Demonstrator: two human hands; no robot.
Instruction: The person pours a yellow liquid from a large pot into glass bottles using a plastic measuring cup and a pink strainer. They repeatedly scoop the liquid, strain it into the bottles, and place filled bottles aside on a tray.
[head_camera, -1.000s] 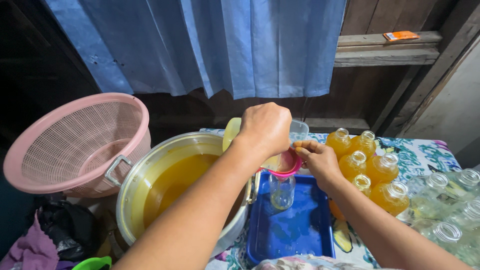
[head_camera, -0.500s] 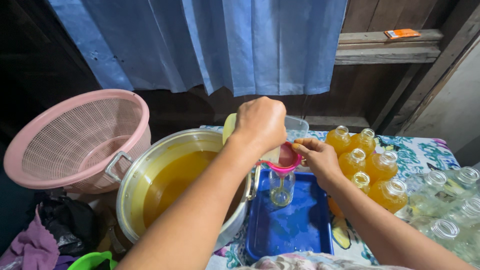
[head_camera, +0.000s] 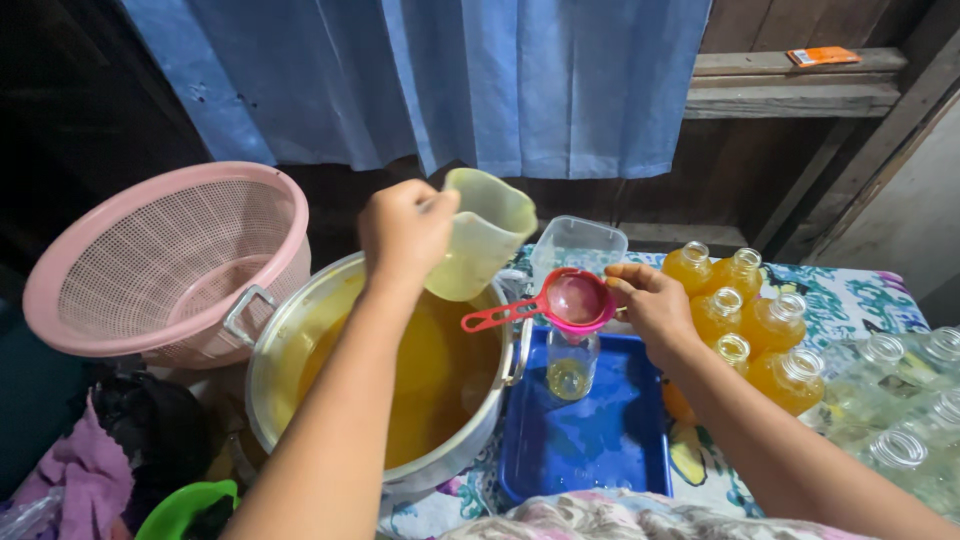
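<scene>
Your left hand (head_camera: 405, 228), just above the middle of the frame, is closed around the handle of a pale yellow-green plastic jug (head_camera: 482, 245); the handle itself is hidden inside your fist, and the jug tilts with its mouth toward the upper right. It hangs over the far rim of the big metal pot (head_camera: 300, 330) at lower centre, which holds orange-yellow liquid; your forearm crosses the pot and covers much of its left half.

Your right hand (head_camera: 648, 305), right of centre, steadies a small sieve with a pink rim (head_camera: 577, 301) that sits on the mouth of a clear bottle (head_camera: 573, 364). Your fingers curl at the sieve's right edge, but whether they pinch the rim or only press against it cannot be made out. The sieve's red handle (head_camera: 500, 316) sticks out to the left, toward the pot. The bottle stands in a blue tray (head_camera: 610, 440) and has only a little yellow liquid at its bottom.

Behind the sieve a clear plastic container (head_camera: 577, 247) is partly hidden. To the right stand filled bottles of orange liquid (head_camera: 745, 315), uncapped, and further right empty clear bottles (head_camera: 900, 400), cut off by the frame edge. A pink colander (head_camera: 170, 260) leans at the left. A green bowl (head_camera: 185, 508) at the bottom left is cut off.
</scene>
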